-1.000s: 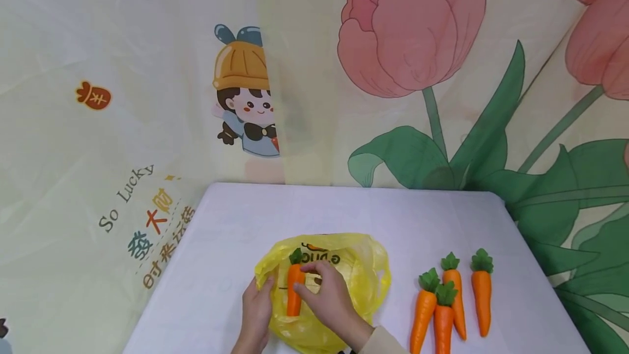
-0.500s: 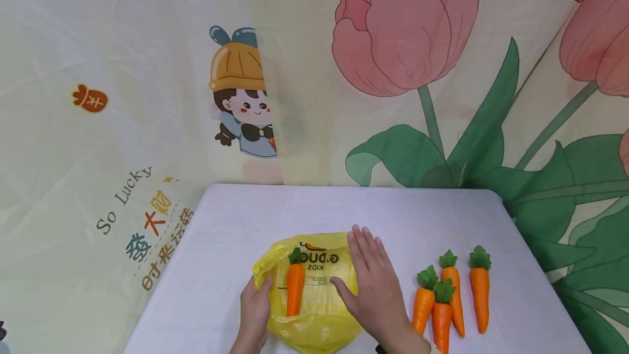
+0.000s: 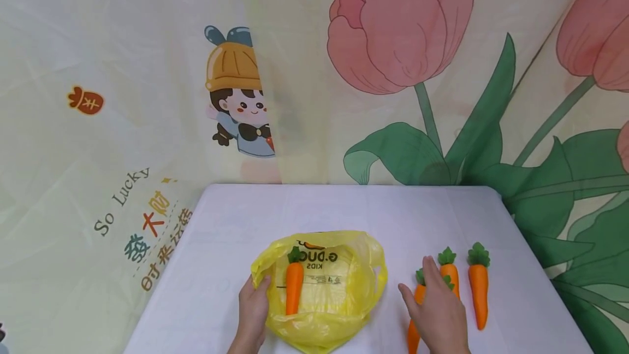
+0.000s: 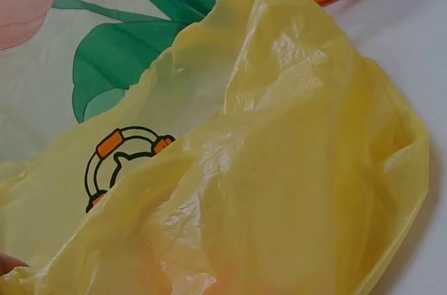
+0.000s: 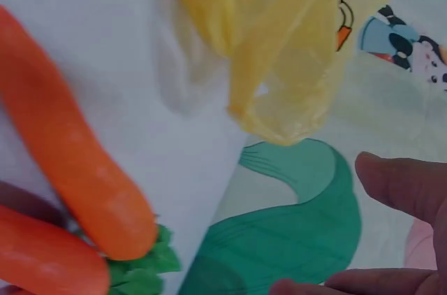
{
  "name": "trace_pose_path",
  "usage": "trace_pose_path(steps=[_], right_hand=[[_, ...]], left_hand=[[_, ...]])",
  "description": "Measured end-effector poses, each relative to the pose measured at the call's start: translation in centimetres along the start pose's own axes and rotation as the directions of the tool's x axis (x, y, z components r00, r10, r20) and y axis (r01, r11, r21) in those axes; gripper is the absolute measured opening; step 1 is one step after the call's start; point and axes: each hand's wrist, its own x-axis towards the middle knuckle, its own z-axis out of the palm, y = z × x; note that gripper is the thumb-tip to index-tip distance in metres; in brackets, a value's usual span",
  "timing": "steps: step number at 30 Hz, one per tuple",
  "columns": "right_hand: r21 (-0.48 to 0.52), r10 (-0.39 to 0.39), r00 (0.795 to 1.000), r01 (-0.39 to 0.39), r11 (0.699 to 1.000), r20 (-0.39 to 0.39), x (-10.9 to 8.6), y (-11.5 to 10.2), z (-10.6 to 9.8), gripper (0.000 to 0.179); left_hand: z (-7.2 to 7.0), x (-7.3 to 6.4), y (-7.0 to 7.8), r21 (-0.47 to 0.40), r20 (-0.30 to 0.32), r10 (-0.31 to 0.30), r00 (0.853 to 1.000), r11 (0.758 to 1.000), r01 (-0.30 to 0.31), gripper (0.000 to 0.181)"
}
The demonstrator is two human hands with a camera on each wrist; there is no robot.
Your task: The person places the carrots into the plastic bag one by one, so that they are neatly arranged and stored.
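My left hand grips the left rim of a yellow plastic bag, its thumb inside the mouth. One orange carrot with a green top lies in the bag, leaf end away from me. Over the loose carrots on the right hovers my right hand, fingers extended and thumb spread, holding nothing. It partly hides a carrot and others beside it; whether it touches them I cannot tell. In the right wrist view the thumb stands apart from the carrots. The bag fills most of the left wrist view.
Another carrot lies by itself at the right of the group. Everything rests on a white-covered table. Behind it hangs a printed cloth with tulips and a cartoon figure.
My right hand has let go of the carrot inside the bag and moved right, out of the bag to above the loose carrots. The left hand stays on the rim.
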Motion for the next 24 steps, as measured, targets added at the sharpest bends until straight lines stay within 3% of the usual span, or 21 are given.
trace_pose_path(steps=[4,11,15,24], right_hand=[[-0.006,0.108,0.99,-0.108,0.994,0.088,0.5,1.0,1.0,0.088],[-0.028,0.198,0.962,-0.196,0.98,0.186,1.3,2.2,2.8,0.082],[-0.063,0.216,0.948,-0.207,0.976,0.234,1.5,2.9,3.6,0.08],[-0.073,0.172,0.957,-0.16,0.984,0.235,2.2,4.1,4.9,0.07]], left_hand=[[-0.1,0.0,0.1,-0.003,-0.004,-0.002,1.0,1.0,0.002,0.052],[-0.2,-0.1,0.0,-0.011,-0.009,-0.028,1.0,1.0,0.028,0.052],[-0.2,-0.2,-0.1,-0.008,-0.007,-0.027,1.0,1.0,0.027,0.051],[-0.2,-0.2,-0.4,-0.016,0.012,-0.012,1.0,1.0,0.012,0.052]])
